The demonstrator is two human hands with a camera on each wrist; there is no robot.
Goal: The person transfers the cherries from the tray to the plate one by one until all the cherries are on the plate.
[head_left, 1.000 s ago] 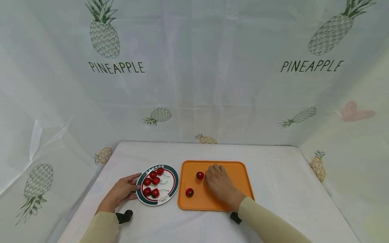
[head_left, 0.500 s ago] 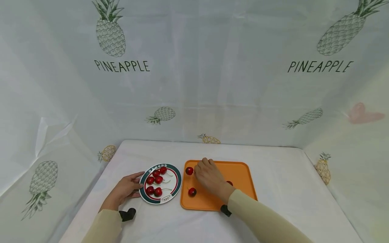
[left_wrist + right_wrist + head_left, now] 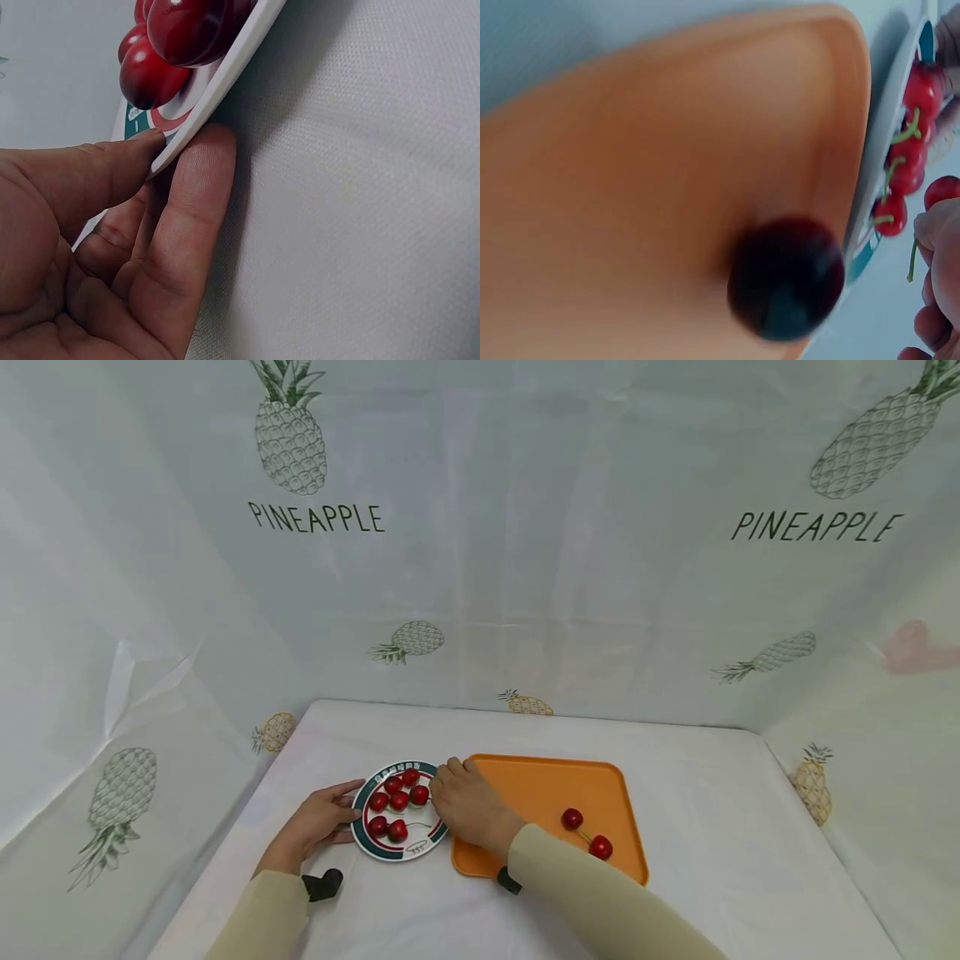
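My left hand (image 3: 322, 818) holds the left rim of a white plate (image 3: 416, 852) with a green border; in the left wrist view the thumb (image 3: 97, 176) is over the rim and a finger (image 3: 199, 195) beneath it. Several red cherries (image 3: 378, 802) lie on the plate. My right hand (image 3: 472, 802) is at the plate's right side. In the right wrist view it pinches a red cherry (image 3: 943, 191) with a green stem, above the plate's edge.
An orange tray (image 3: 547, 777) stands right of the plate, partly under my right forearm. Two cherries (image 3: 572, 818) lie in its right part. Another dark cherry (image 3: 787, 277) in the tray is hidden from the head view by my right hand. White cloth (image 3: 720, 843) covers the table.
My right hand has moved left from the tray to the plate, bringing a cherry along. Two cherries on the tray's right have come into sight. My left hand stays at the rim.
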